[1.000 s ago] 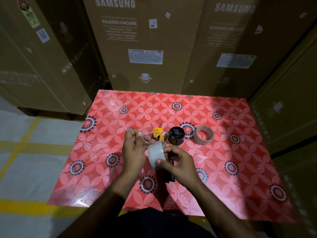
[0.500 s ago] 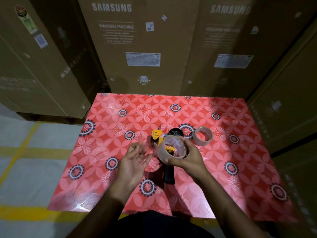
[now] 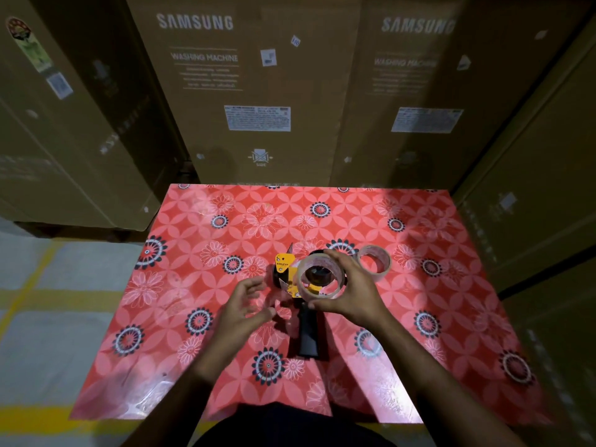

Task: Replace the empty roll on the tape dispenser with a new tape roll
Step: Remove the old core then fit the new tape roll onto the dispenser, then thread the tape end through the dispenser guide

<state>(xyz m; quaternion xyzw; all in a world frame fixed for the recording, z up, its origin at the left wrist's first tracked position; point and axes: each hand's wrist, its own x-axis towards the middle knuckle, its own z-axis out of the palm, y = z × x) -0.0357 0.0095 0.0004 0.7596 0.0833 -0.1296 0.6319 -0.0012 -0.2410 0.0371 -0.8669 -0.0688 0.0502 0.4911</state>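
The right hand (image 3: 354,295) pinches the new tape roll (image 3: 319,279) by its rim, directly over the dispenser (image 3: 296,285) hub; light, stiff, slick-sided, it seems best gripped across the outer edge, while the left hand (image 3: 245,308) hovers open and empty.

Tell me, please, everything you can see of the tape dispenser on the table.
The tape dispenser lies on its side on the red flowered table, black handle pointing towards the person. Its body is yellow, seemingly metal, with a small label and a pointed tip at the far end. A black hub shows through the core of the new tape roll, which the right hand holds over it. The open left hand hovers beside it, apparently not touching. The empty roll lies apart, to its right.
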